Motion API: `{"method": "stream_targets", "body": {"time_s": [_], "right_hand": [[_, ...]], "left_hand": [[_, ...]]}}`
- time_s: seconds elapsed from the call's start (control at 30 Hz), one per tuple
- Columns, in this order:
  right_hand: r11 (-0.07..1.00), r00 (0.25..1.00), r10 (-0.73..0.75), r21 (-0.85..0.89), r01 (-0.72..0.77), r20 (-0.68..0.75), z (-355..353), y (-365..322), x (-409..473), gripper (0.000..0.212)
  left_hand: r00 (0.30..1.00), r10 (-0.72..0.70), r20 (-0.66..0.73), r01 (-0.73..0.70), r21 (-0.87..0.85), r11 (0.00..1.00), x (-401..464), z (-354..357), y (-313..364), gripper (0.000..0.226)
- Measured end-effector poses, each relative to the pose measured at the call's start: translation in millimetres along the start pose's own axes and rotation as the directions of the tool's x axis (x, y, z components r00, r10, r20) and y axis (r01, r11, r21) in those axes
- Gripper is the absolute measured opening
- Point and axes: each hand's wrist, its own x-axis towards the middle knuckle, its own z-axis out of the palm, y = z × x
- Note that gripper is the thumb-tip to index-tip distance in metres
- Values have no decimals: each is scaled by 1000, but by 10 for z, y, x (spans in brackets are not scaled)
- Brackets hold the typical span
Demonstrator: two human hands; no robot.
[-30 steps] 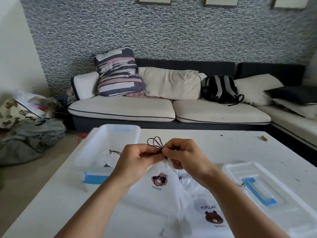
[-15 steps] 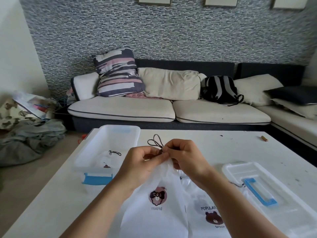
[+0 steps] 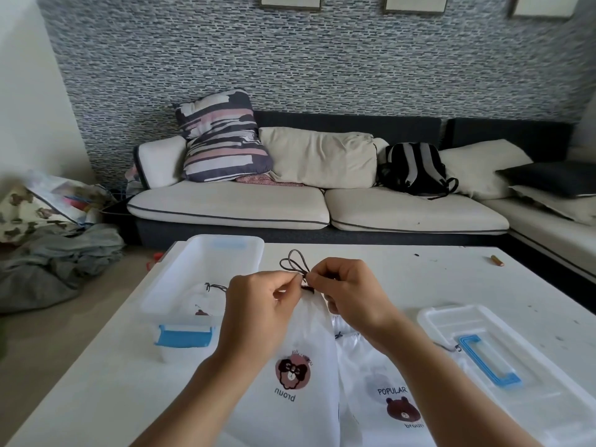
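Pinching the cord (image 3: 295,264) at the neck of the white pouch (image 3: 311,343), left hand (image 3: 258,304) and right hand (image 3: 350,295) hold it up over the desk (image 3: 96,382); an uneven tug could slip the loops loose

The white table (image 3: 403,279) carries an open clear box (image 3: 167,304) with a blue latch at the left and its lid (image 3: 445,321) at the right. A bear-print bag (image 3: 380,375) lies flat between them. A small brown stick (image 3: 497,260) lies far right.
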Motion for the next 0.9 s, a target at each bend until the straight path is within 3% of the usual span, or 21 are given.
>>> {"method": "stream_targets", "body": {"time_s": [0.1,0.23,0.3,0.4,0.47,0.57,0.6,0.67,0.9], "right_hand": [[990,998,-47,-136,42,-36,4,15,3,21],[921,991,-128,-375,108,-27,52,39,-15,22],[874,986,-164,-466,134,-24,70,56,-10,22],[799,974,-226,-575,174,-18,101,79,-4,21],[772,969,-245,-608,183,-20,130,98,-3,22],[758,970,-243,-630,170,-30,161,129,-2,24],[751,971,-238,-639,164,-32,165,135,-3,24],[770,975,-218,-621,146,-41,161,141,-9,23],[908,992,-77,-418,29,-97,85,83,3,24]], "left_hand": [[998,-56,37,57,-12,998,33,-37,21,21],[992,23,122,-59,297,953,19,-51,23,32],[990,8,142,-56,335,940,7,-32,29,34],[981,-138,134,111,193,975,-8,7,-1,37],[919,-362,154,372,-42,927,-5,29,-44,29],[719,-645,259,685,-422,594,15,14,24,11],[676,-678,288,716,-474,513,27,8,32,9],[640,-685,349,747,-492,447,43,-9,40,8],[621,-647,442,772,-485,410,65,-10,29,16]]}}
